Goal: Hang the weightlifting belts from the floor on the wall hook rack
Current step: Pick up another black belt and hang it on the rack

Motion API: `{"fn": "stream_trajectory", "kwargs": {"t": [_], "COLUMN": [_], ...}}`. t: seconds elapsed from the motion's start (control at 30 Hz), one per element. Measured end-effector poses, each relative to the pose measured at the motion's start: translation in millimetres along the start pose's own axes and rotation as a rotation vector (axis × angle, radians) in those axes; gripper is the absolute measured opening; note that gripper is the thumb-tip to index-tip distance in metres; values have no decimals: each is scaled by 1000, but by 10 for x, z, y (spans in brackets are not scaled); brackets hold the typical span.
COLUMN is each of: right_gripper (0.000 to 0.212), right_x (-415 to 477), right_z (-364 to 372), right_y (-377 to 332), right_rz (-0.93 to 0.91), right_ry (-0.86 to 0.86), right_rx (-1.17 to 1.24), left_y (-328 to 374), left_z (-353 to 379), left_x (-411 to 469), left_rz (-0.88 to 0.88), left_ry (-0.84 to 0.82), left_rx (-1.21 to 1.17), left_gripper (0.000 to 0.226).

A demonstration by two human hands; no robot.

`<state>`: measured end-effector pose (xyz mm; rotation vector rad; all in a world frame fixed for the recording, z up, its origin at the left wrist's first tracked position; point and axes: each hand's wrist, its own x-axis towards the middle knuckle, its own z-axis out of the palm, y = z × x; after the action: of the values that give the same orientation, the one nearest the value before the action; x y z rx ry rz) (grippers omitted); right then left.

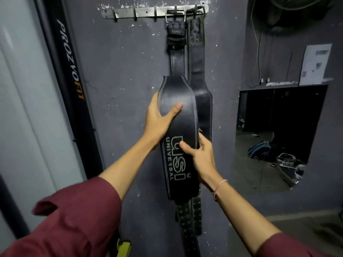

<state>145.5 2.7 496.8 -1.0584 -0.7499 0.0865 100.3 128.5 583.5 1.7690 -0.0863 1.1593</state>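
A metal hook rack (130, 13) is fixed high on the grey wall. A black leather belt with white "USI UNIVERSAL" lettering (178, 127) hangs by its steel buckle from a hook near the rack's right end. Behind it and slightly right hangs a second black belt (202, 93) from a neighbouring hook. My left hand (159, 119) grips the wide part of the lettered belt at its left edge, thumb across the front. My right hand (200, 154) holds the same belt lower down at its right edge, thumb on the lettering. Both studded belt tails dangle below.
A black upright post marked "PROZVOFIT" (70, 71) stands left of the rack. To the right, a mirror or opening (278, 136) shows a bag and gear on a floor. A paper sheet (315, 64) and cables hang above it. A yellow object (123, 247) sits low by the wall.
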Motion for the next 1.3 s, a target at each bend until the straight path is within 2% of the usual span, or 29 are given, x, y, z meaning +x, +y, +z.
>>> {"fn": "stream_trajectory", "kwargs": {"t": [0.13,0.27,0.5,0.6,0.73,0.83,0.9,0.97,1.03,1.13,1.23,1.3], "right_gripper": [30,38,38,39,29,34,40,45,43,40,45,38], "right_x": [144,47,-664,-652,-284,-193,-323,-558,-793,-902,-723,-502], "right_z": [63,-74,-538,-534,-306,-253,-332,-486,-635,-722,-562,-373], "right_y": [-137,-96,600,614,238,82,213,488,728,843,619,323], "right_rz": [-30,-52,284,305,141,106,148,264,400,440,343,212], "right_ry": [47,25,-75,-88,-39,-84,-134,-185,-224,-229,-162,-74], "right_rx": [-17,-77,-199,-238,-145,-90,-136,-217,-261,-301,-278,-203], "left_y": [-119,-47,55,6,-46,-35,-25,-27,-38,-31,-6,-3], "left_z": [110,176,181,149,149,141,119,114,120,116,116,146], "left_x": [-273,-249,-151,-155,-196,-181,-187,-210,-236,-238,-203,-213], "left_rz": [-192,-255,-230,-206,-181,-187,-203,-218,-231,-233,-192,-154], "left_ry": [71,42,104,118,168,200,203,191,192,214,231,243], "left_rx": [-320,-431,-491,-455,-374,-398,-432,-435,-439,-417,-355,-312], "left_gripper": [30,30,32,33,31,25,26,29,30,28,23,27]}}
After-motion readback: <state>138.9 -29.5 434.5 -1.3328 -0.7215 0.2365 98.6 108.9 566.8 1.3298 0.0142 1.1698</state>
